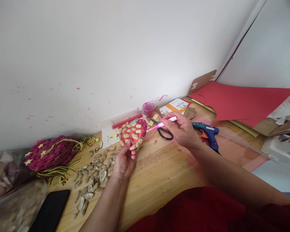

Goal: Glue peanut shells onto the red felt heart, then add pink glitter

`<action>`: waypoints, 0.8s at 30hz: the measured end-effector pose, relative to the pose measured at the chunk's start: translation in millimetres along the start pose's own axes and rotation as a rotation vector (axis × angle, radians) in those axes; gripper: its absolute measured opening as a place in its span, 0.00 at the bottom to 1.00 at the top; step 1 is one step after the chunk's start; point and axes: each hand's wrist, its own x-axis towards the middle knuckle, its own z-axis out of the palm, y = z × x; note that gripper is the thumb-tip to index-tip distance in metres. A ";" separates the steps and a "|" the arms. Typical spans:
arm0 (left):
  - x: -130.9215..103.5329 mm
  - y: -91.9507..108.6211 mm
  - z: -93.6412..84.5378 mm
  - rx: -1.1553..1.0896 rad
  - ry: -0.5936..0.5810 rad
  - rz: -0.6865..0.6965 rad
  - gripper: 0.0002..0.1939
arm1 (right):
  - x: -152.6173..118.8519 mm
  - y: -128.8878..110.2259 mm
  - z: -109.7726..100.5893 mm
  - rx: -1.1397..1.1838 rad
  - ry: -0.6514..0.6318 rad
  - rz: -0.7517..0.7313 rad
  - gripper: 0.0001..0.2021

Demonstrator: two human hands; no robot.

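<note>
My left hand [126,158] grips a red disc [129,135] by its lower edge, thumb on the front. Pale peanut shells cover the disc, and those along its upper right rim are painted dark pink. My right hand [181,129] is closed around a slim white paintbrush [165,122] stained pink toward the tip. The brush tip meets or nearly meets the painted shells at the disc's right rim. Behind the disc stands a small cup [149,109] smeared with purple-pink paint. Black-handled scissors [166,133] lie just below the brush.
Loose peanut shells [96,170] spread left of my left arm, near a black phone [50,211] and a magenta shell-covered piece [50,153] with yellow stars. A blue glue gun [209,131] lies beyond my right wrist. Red card sheets [244,100] lie at the right, against a paint-spattered wall [99,64].
</note>
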 end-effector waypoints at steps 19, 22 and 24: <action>5.5 -10.6 -9.8 0.188 -0.108 0.226 0.21 | -5.7 -13.4 0.3 -0.485 0.030 -0.357 0.03; 5.9 -10.0 -10.3 0.181 -0.101 0.221 0.20 | -4.1 -7.5 -0.8 -0.386 0.049 -0.262 0.04; 5.8 -9.2 -10.8 0.174 -0.106 0.209 0.19 | -2.5 -3.5 -1.2 -0.311 0.040 -0.199 0.06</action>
